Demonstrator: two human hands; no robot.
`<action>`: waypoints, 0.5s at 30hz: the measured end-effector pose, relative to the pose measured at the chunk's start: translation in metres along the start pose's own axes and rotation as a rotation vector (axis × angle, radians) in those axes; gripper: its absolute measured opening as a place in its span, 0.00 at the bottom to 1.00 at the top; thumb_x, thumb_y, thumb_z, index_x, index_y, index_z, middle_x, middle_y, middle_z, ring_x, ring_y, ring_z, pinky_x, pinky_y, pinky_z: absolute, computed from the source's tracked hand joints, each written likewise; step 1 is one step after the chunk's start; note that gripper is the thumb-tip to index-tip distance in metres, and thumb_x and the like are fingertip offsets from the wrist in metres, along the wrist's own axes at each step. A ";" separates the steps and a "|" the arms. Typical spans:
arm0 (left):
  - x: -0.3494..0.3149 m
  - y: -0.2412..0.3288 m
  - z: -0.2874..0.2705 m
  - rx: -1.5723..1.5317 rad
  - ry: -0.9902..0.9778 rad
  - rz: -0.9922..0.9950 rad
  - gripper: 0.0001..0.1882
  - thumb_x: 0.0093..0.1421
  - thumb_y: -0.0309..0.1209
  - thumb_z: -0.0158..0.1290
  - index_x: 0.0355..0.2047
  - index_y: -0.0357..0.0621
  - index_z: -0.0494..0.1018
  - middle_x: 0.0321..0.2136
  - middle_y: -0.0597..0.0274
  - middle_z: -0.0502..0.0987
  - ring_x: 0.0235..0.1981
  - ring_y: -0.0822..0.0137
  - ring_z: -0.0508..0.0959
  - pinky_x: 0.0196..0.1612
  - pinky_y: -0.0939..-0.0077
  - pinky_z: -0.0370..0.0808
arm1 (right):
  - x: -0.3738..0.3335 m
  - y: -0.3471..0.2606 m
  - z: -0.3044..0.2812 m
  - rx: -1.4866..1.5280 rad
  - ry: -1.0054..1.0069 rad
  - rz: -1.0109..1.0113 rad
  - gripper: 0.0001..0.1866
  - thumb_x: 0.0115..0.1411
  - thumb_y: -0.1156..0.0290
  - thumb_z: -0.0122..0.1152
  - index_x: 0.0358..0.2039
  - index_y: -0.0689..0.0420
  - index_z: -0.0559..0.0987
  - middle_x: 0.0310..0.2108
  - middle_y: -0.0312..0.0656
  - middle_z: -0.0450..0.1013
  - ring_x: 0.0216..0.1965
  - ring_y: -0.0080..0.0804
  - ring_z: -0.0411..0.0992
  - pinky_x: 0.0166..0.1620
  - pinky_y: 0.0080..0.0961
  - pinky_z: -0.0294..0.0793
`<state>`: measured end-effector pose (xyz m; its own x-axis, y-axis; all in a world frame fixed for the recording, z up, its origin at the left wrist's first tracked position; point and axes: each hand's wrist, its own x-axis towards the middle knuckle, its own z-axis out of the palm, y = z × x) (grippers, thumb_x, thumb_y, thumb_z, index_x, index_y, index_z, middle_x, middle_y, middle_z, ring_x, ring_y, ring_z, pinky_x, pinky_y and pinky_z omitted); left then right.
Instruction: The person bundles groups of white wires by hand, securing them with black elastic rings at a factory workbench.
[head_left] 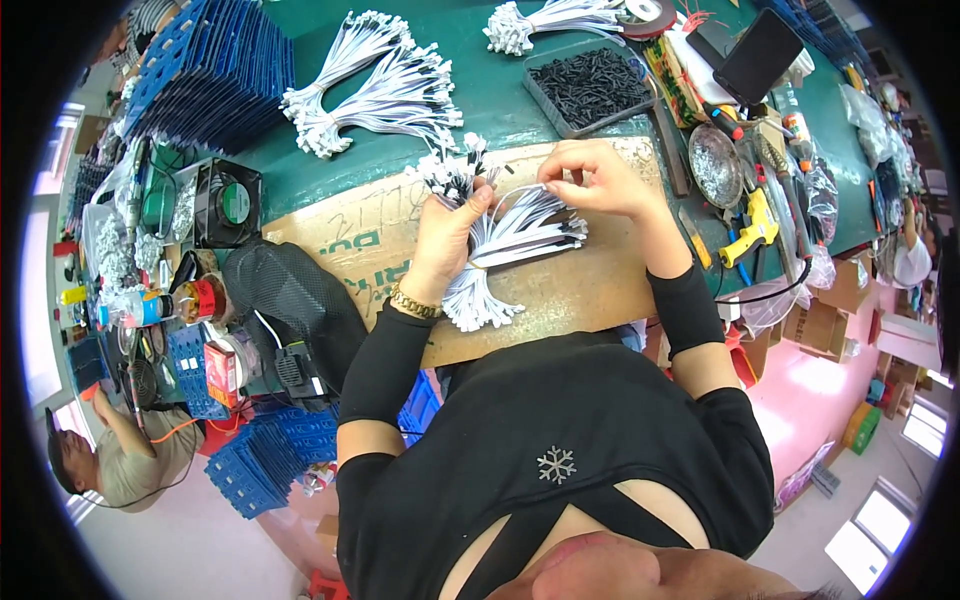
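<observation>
My left hand (450, 235) is closed around a bundle of white cables (490, 300) with small white connectors and some dark strands among them. The bundle fans out to the right and down, over a brown cardboard sheet (575, 300). Just to the right, my right hand (595, 178) has thumb and forefinger pinched at the end of one thin cable (525, 190) rising from the bundle; its other fingers are curled loosely. A small black piece lies near the cable tops, between the hands. The palm side of my left hand is hidden.
Beyond the cardboard lie more cable bundles (385, 100) and a tray (575, 130) of small black parts. Blue racks (205, 70) and a fan (225, 203) stand left. A yellow glue gun (750, 230), metal dish (716, 165) and phone (760, 58) are right. A person (135, 455) works far left.
</observation>
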<state>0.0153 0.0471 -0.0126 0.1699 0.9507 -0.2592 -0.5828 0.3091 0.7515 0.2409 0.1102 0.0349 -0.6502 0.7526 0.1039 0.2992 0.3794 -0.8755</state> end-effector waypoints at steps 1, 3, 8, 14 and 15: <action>0.001 0.000 0.000 0.020 0.004 0.020 0.13 0.53 0.28 0.59 0.37 0.40 0.69 0.28 0.64 0.73 0.29 0.70 0.74 0.34 0.78 0.73 | -0.001 0.002 -0.004 -0.080 -0.060 -0.088 0.07 0.52 0.71 0.60 0.31 0.59 0.79 0.29 0.35 0.74 0.28 0.19 0.67 0.26 0.15 0.64; 0.001 -0.002 -0.001 0.044 0.000 0.036 0.13 0.53 0.27 0.59 0.37 0.40 0.69 0.28 0.64 0.73 0.29 0.70 0.74 0.35 0.78 0.73 | 0.004 0.008 -0.011 -0.131 -0.092 -0.222 0.07 0.53 0.71 0.58 0.31 0.59 0.78 0.30 0.36 0.73 0.32 0.23 0.69 0.29 0.16 0.66; 0.001 0.001 0.002 0.045 -0.005 -0.013 0.13 0.53 0.25 0.58 0.38 0.39 0.68 0.29 0.63 0.72 0.29 0.70 0.74 0.34 0.78 0.73 | 0.035 0.019 -0.010 0.099 0.021 0.160 0.09 0.52 0.72 0.60 0.32 0.62 0.78 0.25 0.35 0.75 0.27 0.19 0.70 0.32 0.19 0.70; 0.000 0.002 0.005 0.103 0.025 0.019 0.16 0.53 0.22 0.58 0.41 0.37 0.68 0.32 0.63 0.73 0.28 0.70 0.74 0.34 0.78 0.73 | 0.072 -0.002 0.015 -0.476 -0.215 0.176 0.14 0.42 0.71 0.65 0.31 0.60 0.78 0.27 0.45 0.76 0.29 0.38 0.75 0.34 0.28 0.72; 0.000 0.002 0.006 0.106 0.039 0.027 0.16 0.53 0.24 0.58 0.41 0.37 0.69 0.32 0.62 0.73 0.28 0.71 0.73 0.33 0.79 0.73 | 0.073 0.001 0.020 -0.568 -0.264 0.196 0.14 0.41 0.72 0.66 0.31 0.60 0.78 0.27 0.45 0.76 0.30 0.40 0.75 0.34 0.29 0.72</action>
<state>0.0186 0.0476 -0.0074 0.1229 0.9576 -0.2605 -0.4992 0.2866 0.8177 0.1798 0.1542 0.0324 -0.6741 0.7068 -0.2144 0.7046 0.5281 -0.4740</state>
